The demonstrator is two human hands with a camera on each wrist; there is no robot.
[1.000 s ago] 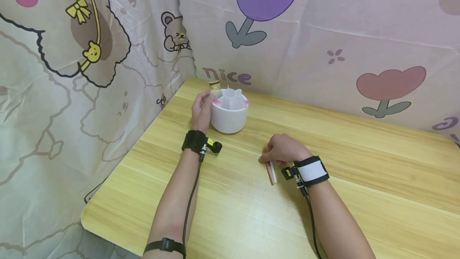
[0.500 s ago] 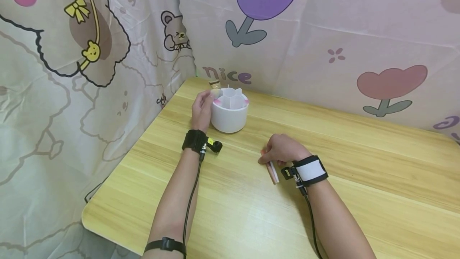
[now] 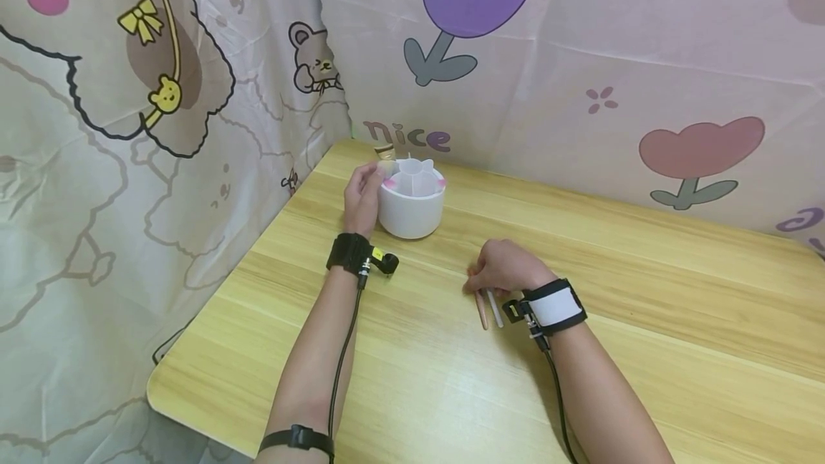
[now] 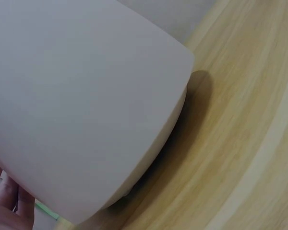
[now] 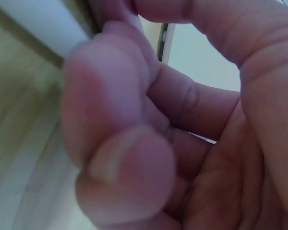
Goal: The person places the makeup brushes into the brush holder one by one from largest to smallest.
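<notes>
A white round desk organizer (image 3: pixel 411 217), with dividers and pink spots at its rim, stands toward the back left of the table. My left hand (image 3: pixel 361 199) holds its left side, thumb at the rim; in the left wrist view the fingers (image 4: pixel 9 199) curve round the smooth white wall. A brush with a brown-and-cream head (image 3: pixel 384 152) sticks up from its left compartment. My right hand (image 3: pixel 512 266) pinches a slim copper-pink stick (image 3: pixel 482 312) and a slim white stick (image 3: pixel 495 310) low over the table. Their upper ends are mostly hidden by the fingers; the lower ends splay apart.
The wooden table (image 3: pixel 412 364) ends at a rounded front-left corner. Printed fabric (image 3: pixel 567 63) hangs behind it and along the left side. A thin black cable (image 3: pixel 341 371) runs along each forearm from the wrist camera.
In my right hand the two sticks have spread from lying side by side to a narrow V. My left hand and the organizer have stayed where they were.
</notes>
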